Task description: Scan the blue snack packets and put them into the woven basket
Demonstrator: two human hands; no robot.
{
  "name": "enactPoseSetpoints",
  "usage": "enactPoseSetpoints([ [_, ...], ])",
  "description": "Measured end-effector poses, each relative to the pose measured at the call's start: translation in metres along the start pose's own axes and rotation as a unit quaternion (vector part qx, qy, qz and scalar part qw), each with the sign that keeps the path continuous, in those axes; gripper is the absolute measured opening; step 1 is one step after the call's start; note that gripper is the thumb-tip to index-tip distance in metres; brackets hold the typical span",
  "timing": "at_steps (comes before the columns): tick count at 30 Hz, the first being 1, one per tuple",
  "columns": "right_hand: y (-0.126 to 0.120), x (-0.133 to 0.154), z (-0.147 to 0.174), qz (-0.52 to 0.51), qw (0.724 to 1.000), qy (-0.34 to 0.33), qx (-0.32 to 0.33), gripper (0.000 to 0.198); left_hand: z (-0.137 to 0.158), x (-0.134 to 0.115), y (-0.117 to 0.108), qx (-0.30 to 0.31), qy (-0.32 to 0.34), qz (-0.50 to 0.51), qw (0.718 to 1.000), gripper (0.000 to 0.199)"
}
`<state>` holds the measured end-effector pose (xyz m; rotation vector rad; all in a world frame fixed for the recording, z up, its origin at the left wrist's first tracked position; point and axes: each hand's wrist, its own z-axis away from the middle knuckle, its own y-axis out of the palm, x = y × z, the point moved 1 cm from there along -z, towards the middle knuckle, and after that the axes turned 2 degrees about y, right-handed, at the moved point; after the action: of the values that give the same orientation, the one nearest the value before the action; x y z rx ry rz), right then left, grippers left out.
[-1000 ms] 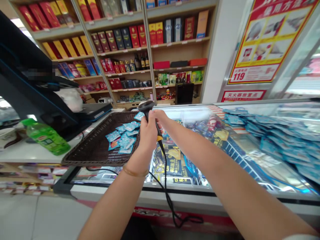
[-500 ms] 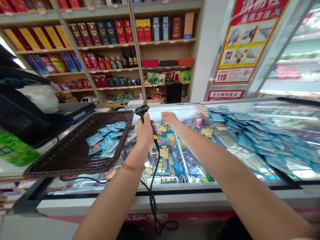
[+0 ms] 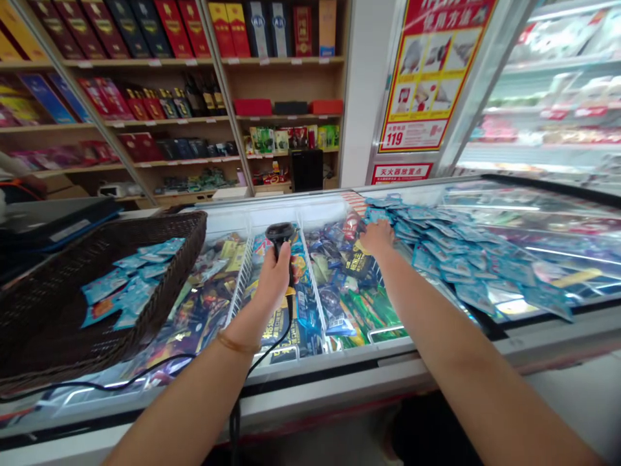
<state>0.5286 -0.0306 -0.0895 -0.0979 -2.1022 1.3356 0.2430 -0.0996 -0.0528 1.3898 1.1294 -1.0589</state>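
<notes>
My left hand [image 3: 274, 278] is wrapped round the handle of a black barcode scanner [image 3: 281, 233], its head pointing away over the freezer. From its lower end a black cable runs down past the freezer's front edge. My right hand [image 3: 379, 238] reaches forward to the left edge of a heap of small blue packets [image 3: 451, 246] lying on the freezer's glass lid. Its fingertips are partly hidden, so a grip on a packet cannot be made out. More blue packets [image 3: 136, 281] lie in a brown wicker basket [image 3: 194, 259] on the left.
The chest freezer [image 3: 349, 366] holds bagged goods between white wire dividers [image 3: 313, 285]. Behind it stand shelves of boxes and bottles [image 3: 286, 61]. A red and yellow poster [image 3: 417, 77] hangs on the wall, with a lit display cabinet [image 3: 557, 110] at the right.
The view has turned to the right. My right hand has moved from near the scanner over to the heap of blue packets. The scanner stays in my left hand.
</notes>
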Motion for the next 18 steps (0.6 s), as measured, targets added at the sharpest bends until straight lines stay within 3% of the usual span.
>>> enactPoseSetpoints([
  [8,0.003,0.005,0.002,0.079,0.997,-0.007,0.016,0.049,-0.002,0.000,-0.014,-0.018,0.012,-0.010,1.000,0.043],
  [12,-0.004,0.020,0.014,0.134,0.989,-0.068,0.018,0.044,-0.001,-0.002,-0.015,-0.017,0.004,-0.013,1.000,0.042],
  [18,-0.016,0.063,0.043,0.102,0.976,-0.162,0.104,0.044,0.007,-0.004,-0.012,0.019,0.010,-0.022,1.000,0.044],
])
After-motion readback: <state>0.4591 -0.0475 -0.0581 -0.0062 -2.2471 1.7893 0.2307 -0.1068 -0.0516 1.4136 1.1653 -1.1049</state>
